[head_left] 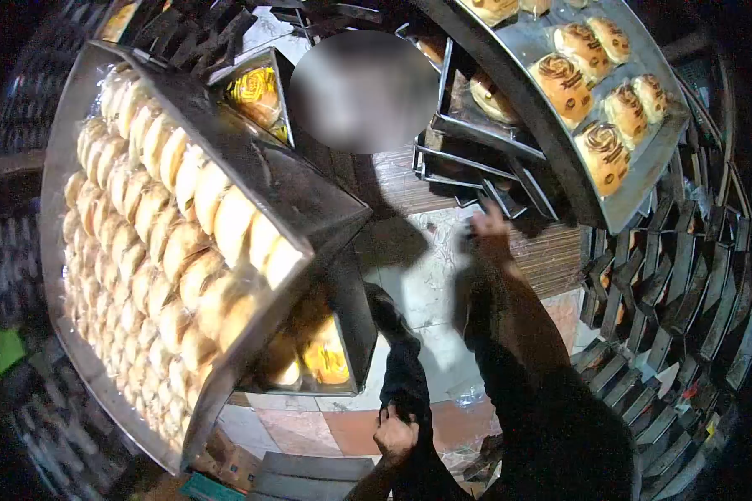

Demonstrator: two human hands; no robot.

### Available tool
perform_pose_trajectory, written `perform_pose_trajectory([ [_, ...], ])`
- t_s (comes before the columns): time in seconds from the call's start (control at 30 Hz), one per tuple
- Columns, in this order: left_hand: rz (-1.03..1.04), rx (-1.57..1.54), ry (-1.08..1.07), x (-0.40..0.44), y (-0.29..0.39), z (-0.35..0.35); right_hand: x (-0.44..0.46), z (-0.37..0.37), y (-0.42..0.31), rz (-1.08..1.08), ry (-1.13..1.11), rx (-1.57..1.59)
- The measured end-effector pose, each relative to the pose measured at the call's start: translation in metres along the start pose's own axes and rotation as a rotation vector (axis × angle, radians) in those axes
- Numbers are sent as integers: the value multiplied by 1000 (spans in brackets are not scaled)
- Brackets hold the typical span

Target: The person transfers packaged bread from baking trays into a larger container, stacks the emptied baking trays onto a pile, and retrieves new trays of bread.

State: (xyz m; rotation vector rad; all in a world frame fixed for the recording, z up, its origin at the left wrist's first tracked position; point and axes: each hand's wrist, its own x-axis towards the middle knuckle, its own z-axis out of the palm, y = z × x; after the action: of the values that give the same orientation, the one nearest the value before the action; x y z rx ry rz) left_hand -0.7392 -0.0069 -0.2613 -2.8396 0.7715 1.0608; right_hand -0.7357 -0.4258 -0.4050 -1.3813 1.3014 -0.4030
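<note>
My right hand (489,221) reaches forward over the tiled floor, its fingers stretched out and a little blurred. It is beside the corners of stacked dark metal trays (510,179); I cannot tell whether it touches them. My left hand (395,430) lies on my dark-clothed leg (405,376), fingers apart and no object visible in it. To the left, a large tilted metal tray (251,159) carries rows of pale, plastic-wrapped buns (175,242). At the upper right, another tray (656,171) bears wrapped buns with brown swirls (606,159).
Beneath the left tray, another tray (358,351) contains yellow-topped buns (326,361). More yellow-swirled bread (255,94) sits at the upper left. Dark stacked racks of trays (668,284) line the right side. A cardboard box (226,459) stands at the bottom left. A blurred oval covers the top centre.
</note>
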Motion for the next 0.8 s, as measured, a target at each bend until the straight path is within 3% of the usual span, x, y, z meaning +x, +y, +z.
perform_pose_trajectory([
  [0.03, 32, -3, 77, 1, 1, 2, 10, -9, 10, -22, 134, -46],
  [0.13, 23, -12, 17, 0, 4, -9, 2, 11, -4, 90, 128, -199],
  [0.2, 16, 12, 44, -4, -1, 8, 3, 25, -43, 164, -189, -29],
  [0.27, 21, 32, 67, -6, -2, 21, 16, 41, -54, 45, -219, 24],
  [0.3, 31, 41, 113, -9, -2, 25, 2, 43, -110, 0, -169, 78],
  [0.37, 39, 43, 155, -12, 0, 29, 17, 41, -118, 12, -67, 105],
  [0.4, 26, 72, 138, -12, -1, 29, 18, 38, -106, -152, -72, 21],
  [0.43, 12, 100, 123, -12, -3, 32, 11, 28, -105, -155, -70, 16],
  [0.5, 22, 91, 140, -13, -13, 53, -14, 4, -107, -215, -215, 70],
  [0.57, 33, 78, 154, -13, -10, 52, -40, -29, -127, -52, -123, 17],
  [0.63, -102, 23, -23, -5, 6, 21, -46, -52, -123, 93, 236, -29],
  [0.67, 30, 76, 173, -7, -8, 42, -25, -65, -74, -134, 357, -164],
  [0.7, 29, 77, 181, -9, -18, 52, -25, -60, -81, -139, 356, -159],
  [0.77, 148, 138, 130, -12, -32, 68, -32, -45, -109, 124, 39, 72],
  [0.8, 189, 157, 115, -14, -37, 77, -24, -36, -126, 184, -88, 8],
])
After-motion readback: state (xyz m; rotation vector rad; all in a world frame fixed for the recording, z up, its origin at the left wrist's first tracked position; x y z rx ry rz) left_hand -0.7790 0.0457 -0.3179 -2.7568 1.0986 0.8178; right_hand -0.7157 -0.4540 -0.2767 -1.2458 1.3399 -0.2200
